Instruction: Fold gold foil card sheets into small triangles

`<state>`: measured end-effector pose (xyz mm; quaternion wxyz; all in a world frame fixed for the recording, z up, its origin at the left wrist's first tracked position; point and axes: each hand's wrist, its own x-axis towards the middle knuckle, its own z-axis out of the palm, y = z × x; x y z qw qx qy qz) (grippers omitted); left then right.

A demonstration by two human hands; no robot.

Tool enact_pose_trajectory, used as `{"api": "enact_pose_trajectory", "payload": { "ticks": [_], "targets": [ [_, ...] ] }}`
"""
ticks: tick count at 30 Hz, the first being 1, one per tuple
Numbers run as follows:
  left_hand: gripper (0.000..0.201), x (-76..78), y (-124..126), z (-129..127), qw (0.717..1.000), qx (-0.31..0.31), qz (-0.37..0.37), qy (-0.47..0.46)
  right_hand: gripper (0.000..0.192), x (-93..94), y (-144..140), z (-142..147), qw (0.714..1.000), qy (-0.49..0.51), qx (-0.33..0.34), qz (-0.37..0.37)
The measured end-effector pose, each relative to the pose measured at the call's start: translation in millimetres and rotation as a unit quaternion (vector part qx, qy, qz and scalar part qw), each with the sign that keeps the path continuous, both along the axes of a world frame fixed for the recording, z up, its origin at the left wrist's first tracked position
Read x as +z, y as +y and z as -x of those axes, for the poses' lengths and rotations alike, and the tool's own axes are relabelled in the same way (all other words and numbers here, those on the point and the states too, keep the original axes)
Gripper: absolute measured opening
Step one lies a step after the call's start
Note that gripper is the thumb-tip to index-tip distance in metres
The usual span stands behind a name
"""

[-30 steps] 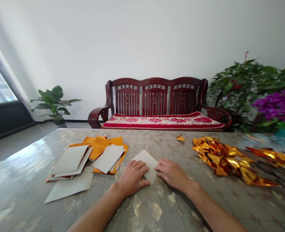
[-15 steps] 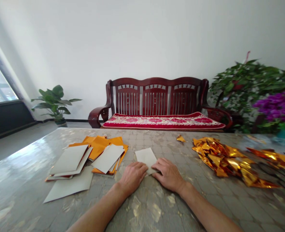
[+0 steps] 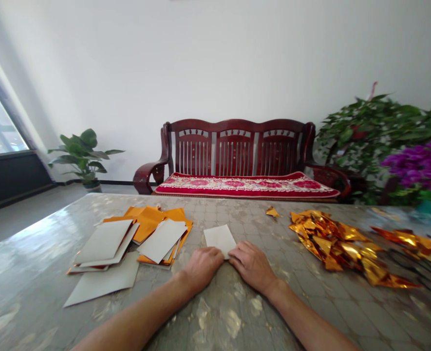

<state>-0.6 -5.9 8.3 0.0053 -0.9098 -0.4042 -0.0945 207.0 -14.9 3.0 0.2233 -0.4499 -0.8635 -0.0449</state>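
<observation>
A small sheet of paper, white on its upper face, lies on the table in front of me. My left hand has its curled fingers on the sheet's near left edge. At the near right edge, the thumb and fingers of my right hand pinch the paper. The two hands almost meet there, and they cover the nearest part of the sheet. Left of them lie a stack of white-backed sheets and a second pile with orange edges. Behind these sit orange sheets.
On the right of the patterned table is a heap of folded gold foil paper. One small gold piece lies apart. A dark cord and clear plastic are at the far right. Beyond stands a wooden bench.
My hands have come closer together at the sheet's near edge, and the small flap that showed between them is no longer visible. The camera view has shifted slightly.
</observation>
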Motion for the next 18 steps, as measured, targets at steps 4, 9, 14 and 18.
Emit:
{"api": "enact_pose_trajectory", "payload": {
  "ticks": [4, 9, 14, 18],
  "targets": [
    [0.023, 2.5, 17.5, 12.2, 0.998, -0.01, 0.032, -0.046, 0.014, -0.8, 1.3, -1.4, 1.0, 0.026, -0.013, 0.01],
    [0.027, 2.5, 18.4, 18.8, 0.985, 0.018, 0.033, -0.166, 0.016, 2.2, 2.5, -1.4, 0.999, 0.025, -0.024, 0.026],
    [0.026, 0.0, 18.1, 18.9, 0.977, 0.075, 0.047, -0.194, 0.017, 1.5, 7.8, -3.5, 0.995, 0.057, -0.03, 0.071],
    [0.025, 0.5, 18.4, 19.3, 0.968, 0.114, 0.079, -0.207, 0.022, -0.1, 17.7, -5.8, 0.987, 0.094, -0.032, 0.124]
  ]
}}
